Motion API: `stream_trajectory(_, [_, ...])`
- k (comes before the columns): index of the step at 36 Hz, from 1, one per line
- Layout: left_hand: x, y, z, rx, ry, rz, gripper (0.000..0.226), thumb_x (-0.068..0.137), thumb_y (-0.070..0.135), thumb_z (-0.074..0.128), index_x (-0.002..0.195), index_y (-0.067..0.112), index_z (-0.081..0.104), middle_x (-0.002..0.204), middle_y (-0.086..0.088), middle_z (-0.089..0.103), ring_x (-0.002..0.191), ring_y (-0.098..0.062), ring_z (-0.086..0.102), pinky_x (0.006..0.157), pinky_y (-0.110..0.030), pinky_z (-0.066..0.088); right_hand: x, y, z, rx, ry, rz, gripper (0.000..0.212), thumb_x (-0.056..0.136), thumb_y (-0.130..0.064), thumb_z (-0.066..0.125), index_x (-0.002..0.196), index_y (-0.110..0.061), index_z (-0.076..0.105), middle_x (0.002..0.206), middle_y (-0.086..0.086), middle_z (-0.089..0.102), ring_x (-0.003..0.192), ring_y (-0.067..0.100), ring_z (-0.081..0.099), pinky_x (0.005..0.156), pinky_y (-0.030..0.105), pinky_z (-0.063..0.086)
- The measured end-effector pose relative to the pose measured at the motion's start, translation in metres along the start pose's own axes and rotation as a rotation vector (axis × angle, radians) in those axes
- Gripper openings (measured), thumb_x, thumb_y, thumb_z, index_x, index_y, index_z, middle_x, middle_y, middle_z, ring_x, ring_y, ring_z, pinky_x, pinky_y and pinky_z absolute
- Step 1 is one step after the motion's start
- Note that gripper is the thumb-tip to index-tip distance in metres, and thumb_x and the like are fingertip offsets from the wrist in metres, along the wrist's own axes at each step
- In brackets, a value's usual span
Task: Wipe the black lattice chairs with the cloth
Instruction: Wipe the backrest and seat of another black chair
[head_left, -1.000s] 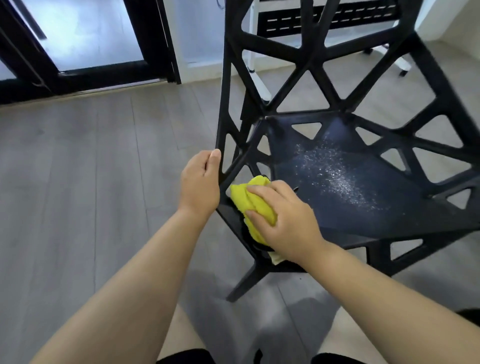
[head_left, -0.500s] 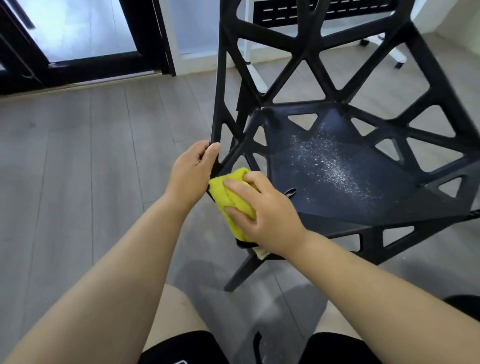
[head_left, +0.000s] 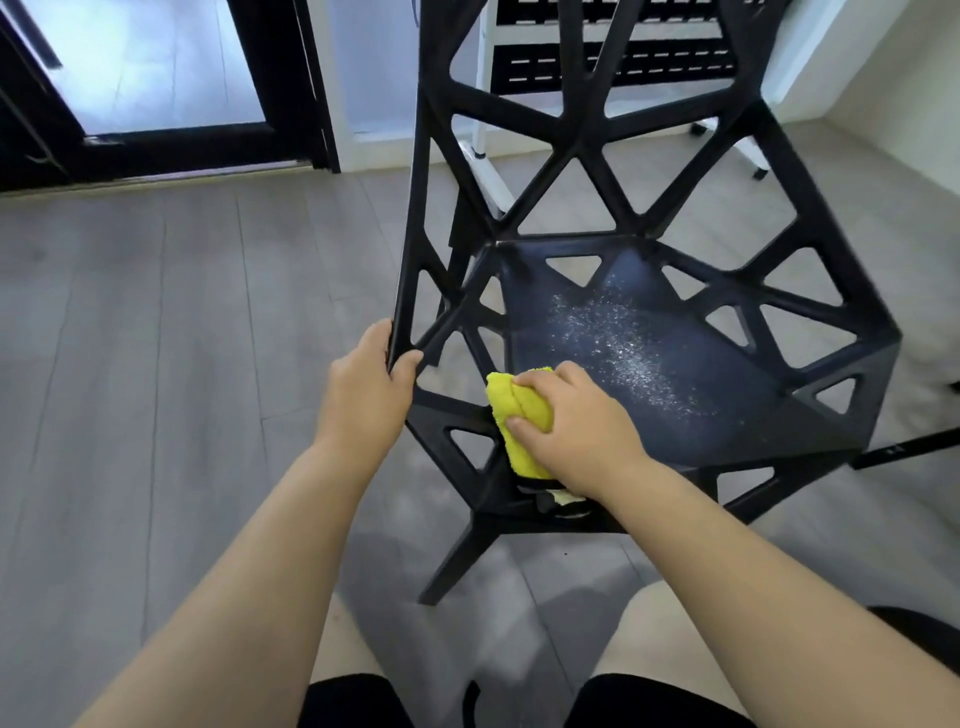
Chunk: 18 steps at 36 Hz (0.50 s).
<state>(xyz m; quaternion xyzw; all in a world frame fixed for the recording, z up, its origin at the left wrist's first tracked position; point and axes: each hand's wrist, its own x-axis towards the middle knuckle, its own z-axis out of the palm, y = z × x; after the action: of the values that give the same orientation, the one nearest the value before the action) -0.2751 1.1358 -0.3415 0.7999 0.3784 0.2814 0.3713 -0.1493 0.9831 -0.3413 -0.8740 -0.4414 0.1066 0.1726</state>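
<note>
A black lattice chair (head_left: 737, 415) stands in front of me, its seat speckled with pale dust. My left hand (head_left: 366, 387) grips the lower end of the chair's left side frame, thumb and fingers wrapped around the bar. My right hand (head_left: 576, 431) holds a folded yellow cloth (head_left: 519, 410) and presses it against the front left corner of the seat. Part of the cloth is hidden under my palm.
Grey plank floor (head_left: 156, 364) lies open to the left. A dark-framed glass door (head_left: 156, 78) is at the back left. A white rack on castors (head_left: 748, 150) stands behind the chair. My knees are at the bottom edge.
The cloth and my right hand have slid from the seat's left front edge a little inward onto the seat corner. My left hand keeps its hold on the frame.
</note>
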Motion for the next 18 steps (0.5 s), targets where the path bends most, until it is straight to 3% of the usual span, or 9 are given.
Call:
stream_trajectory(6, [-0.022,-0.004,-0.015,0.010,-0.007,0.016,0.003,0.094,0.019,0.053,0.093,0.020,0.055,0.072,0.007,0.054,0.063,-0.006,0.049,0.055,-0.004,0.039,-0.013,-0.010,-0.001,0.002,-0.042,-0.041,0.040,0.086,-0.047,0.057,0.124,-0.034,0.051,0.101,-0.012,0.035,0.097,0.019,0.053,0.077,0.029,0.037])
stream_trajectory(13, [-0.046,-0.019,-0.046,0.117,0.058,0.008,0.009,0.092,0.021,0.056,0.092,0.014,0.062,0.067,0.004,0.059,0.059,-0.007,0.053,0.054,-0.005,0.041,-0.026,-0.033,0.004,0.011,-0.084,-0.113,0.038,0.082,-0.048,0.061,0.117,-0.034,0.056,0.095,-0.011,0.043,0.095,0.016,0.052,0.076,0.028,0.038])
stream_trajectory(15, [-0.050,-0.024,-0.054,0.143,0.079,-0.010,0.009,0.090,0.025,0.058,0.092,0.017,0.063,0.066,0.001,0.063,0.056,-0.013,0.058,0.054,-0.011,0.047,-0.029,-0.040,0.007,0.023,-0.103,-0.123,0.037,0.081,-0.048,0.062,0.115,-0.034,0.057,0.095,-0.012,0.045,0.096,0.015,0.051,0.078,0.029,0.038])
stream_trajectory(17, [-0.052,-0.027,-0.062,0.179,0.090,-0.013,0.014,0.089,0.029,0.060,0.088,0.015,0.064,0.064,-0.002,0.065,0.054,-0.019,0.061,0.058,-0.032,0.054,-0.029,-0.045,0.008,0.033,-0.118,-0.126,0.037,0.080,-0.049,0.063,0.113,-0.035,0.057,0.096,-0.012,0.048,0.096,0.014,0.051,0.080,0.029,0.039])
stream_trajectory(18, [-0.053,-0.026,-0.064,0.204,0.100,-0.016,0.016,0.088,0.030,0.061,0.086,0.014,0.064,0.063,-0.002,0.065,0.055,-0.020,0.061,0.059,-0.035,0.053,-0.028,-0.047,0.008,0.036,-0.124,-0.126,0.036,0.080,-0.049,0.063,0.113,-0.035,0.058,0.097,-0.011,0.049,0.096,0.014,0.052,0.080,0.029,0.039])
